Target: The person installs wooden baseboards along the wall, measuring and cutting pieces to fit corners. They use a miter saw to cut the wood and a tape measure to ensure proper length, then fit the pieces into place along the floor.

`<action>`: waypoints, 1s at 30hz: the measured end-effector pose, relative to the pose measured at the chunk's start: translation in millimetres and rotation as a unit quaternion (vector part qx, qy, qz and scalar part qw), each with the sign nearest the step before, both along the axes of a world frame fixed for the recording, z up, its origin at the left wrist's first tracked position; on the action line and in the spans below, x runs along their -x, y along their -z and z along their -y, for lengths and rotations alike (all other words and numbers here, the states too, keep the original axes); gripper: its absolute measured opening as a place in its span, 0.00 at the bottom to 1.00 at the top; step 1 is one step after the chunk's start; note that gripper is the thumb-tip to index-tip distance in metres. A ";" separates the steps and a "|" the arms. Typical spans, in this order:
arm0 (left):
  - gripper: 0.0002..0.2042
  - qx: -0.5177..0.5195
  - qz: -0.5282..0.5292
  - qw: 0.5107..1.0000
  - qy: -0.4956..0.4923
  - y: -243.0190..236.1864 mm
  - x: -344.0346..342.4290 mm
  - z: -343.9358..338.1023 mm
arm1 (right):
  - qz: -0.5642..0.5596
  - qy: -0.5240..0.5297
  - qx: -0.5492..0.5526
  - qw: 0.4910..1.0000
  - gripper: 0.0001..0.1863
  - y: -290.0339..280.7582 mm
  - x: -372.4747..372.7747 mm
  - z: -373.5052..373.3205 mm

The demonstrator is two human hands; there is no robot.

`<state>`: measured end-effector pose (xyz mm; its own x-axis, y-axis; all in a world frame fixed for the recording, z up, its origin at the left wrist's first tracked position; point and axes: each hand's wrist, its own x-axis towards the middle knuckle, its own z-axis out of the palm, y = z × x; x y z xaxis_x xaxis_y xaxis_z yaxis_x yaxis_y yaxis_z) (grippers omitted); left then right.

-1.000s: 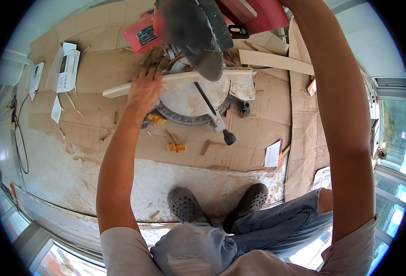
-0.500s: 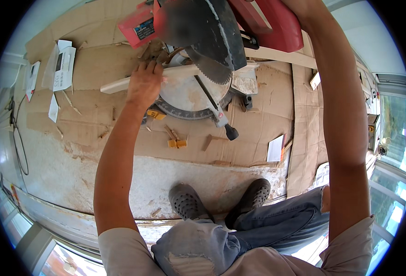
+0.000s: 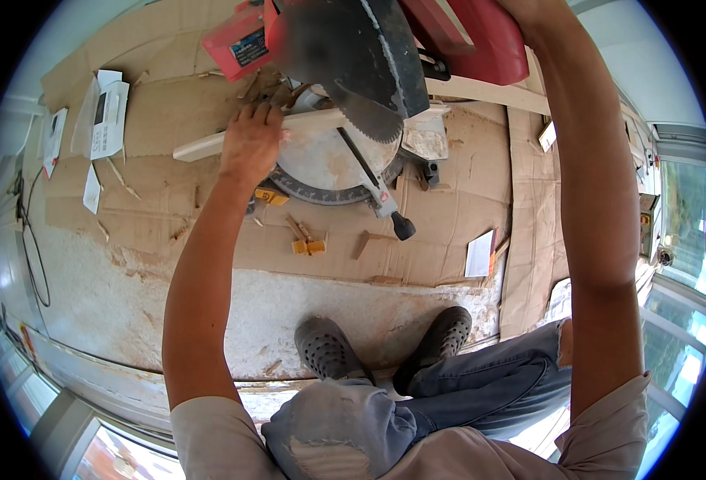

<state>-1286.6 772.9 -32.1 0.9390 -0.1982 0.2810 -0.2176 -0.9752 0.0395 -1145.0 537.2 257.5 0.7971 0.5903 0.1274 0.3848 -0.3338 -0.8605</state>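
Note:
My left hand (image 3: 251, 144) is closed over a pale wooden strip (image 3: 199, 150), pressing it against the fence side of a miter saw's round grey table (image 3: 321, 164). Above the strip, right of that hand, hangs the toothed saw blade (image 3: 365, 116), partly covered by its dark guard (image 3: 345, 48). At the top edge, my right hand (image 3: 522, 11) grips the saw's red handle (image 3: 489, 48); its fingers are mostly cut off by the frame. A black-knobbed lever (image 3: 402, 226) sticks out from the table's front.
Cardboard sheets (image 3: 449, 216) lie under the saw on the floor. Around it are a yellow piece (image 3: 309, 247), wood offcuts (image 3: 373, 242), a white card (image 3: 479, 254) and a white printed box (image 3: 109, 120). My shoes (image 3: 329, 348) stand close in front. A cable (image 3: 29, 248) runs at far left.

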 end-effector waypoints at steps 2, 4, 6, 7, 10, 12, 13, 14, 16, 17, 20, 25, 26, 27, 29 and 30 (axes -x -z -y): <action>0.15 0.001 -0.010 1.000 -0.003 1.2 0.5 -2.0 | 0.002 0.002 0.002 1.000 0.18 3.5 -9.3 -2.8; 0.15 -0.003 -0.011 1.000 -0.008 2.1 2.8 -6.0 | 0.020 -0.015 -0.004 1.000 0.18 7.3 -12.4 -5.7; 0.15 -0.001 0.001 1.000 -0.008 3.6 0.6 -3.3 | 0.028 -0.020 -0.008 0.999 0.18 0.5 -0.6 0.8; 0.15 0.004 0.007 1.000 -0.002 4.4 -3.6 1.2 | 0.035 -0.018 0.000 0.999 0.18 -5.3 1.8 3.8; 0.16 -0.005 -0.007 1.000 -0.008 4.2 -2.9 0.8 | 0.041 -0.015 0.014 0.999 0.18 -6.2 -2.1 2.9; 0.16 -0.013 -0.041 0.999 -0.020 -1.5 -2.5 3.3 | 0.043 0.014 0.033 0.998 0.18 -2.4 -11.3 -0.8; 0.17 -0.009 -0.033 0.999 -0.017 0.3 -4.8 5.5 | 0.044 0.036 0.045 0.997 0.18 -1.4 -14.2 -0.7; 0.17 -0.005 -0.027 0.999 -0.017 3.3 -4.7 5.4 | 0.040 0.021 0.029 0.999 0.18 -1.7 -8.8 0.4; 0.17 -0.006 -0.020 1.000 -0.018 4.9 -1.2 0.7 | 0.031 -0.005 -0.005 1.000 0.17 -0.6 4.9 2.8; 0.17 -0.011 -0.020 1.000 -0.019 4.1 2.4 -2.9 | 0.025 -0.016 -0.019 0.999 0.17 2.3 8.5 2.8; 0.17 -0.017 -0.012 1.000 -0.019 1.2 4.2 -5.9 | 0.020 -0.017 -0.027 0.999 0.17 2.4 10.6 1.3; 0.17 0.023 -0.007 1.000 -0.010 5.6 -1.9 -0.5 | 0.017 -0.012 -0.026 0.999 0.18 2.5 11.9 6.6; 0.16 0.021 -0.006 1.000 -0.010 6.3 -1.9 -1.0 | 0.018 -0.011 -0.022 1.000 0.18 2.1 13.0 6.6; 0.16 0.018 -0.006 1.000 -0.009 6.9 -1.8 -1.6 | 0.022 -0.006 -0.017 1.000 0.18 0.6 16.4 5.8; 0.16 0.004 -0.013 1.000 -0.014 7.2 -2.2 -2.3 | 0.022 0.008 -0.004 1.000 0.18 1.9 12.9 6.0; 0.16 -0.004 -0.017 1.000 -0.016 7.0 -2.8 -2.3 | 0.019 0.019 0.003 1.000 0.19 5.4 3.2 6.5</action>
<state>-1283.8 775.2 -39.0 0.9539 -0.1689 0.2480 -0.1841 -0.9821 0.0393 -1148.2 530.7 252.1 0.8135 0.5607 0.1543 0.4043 -0.3547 -0.8430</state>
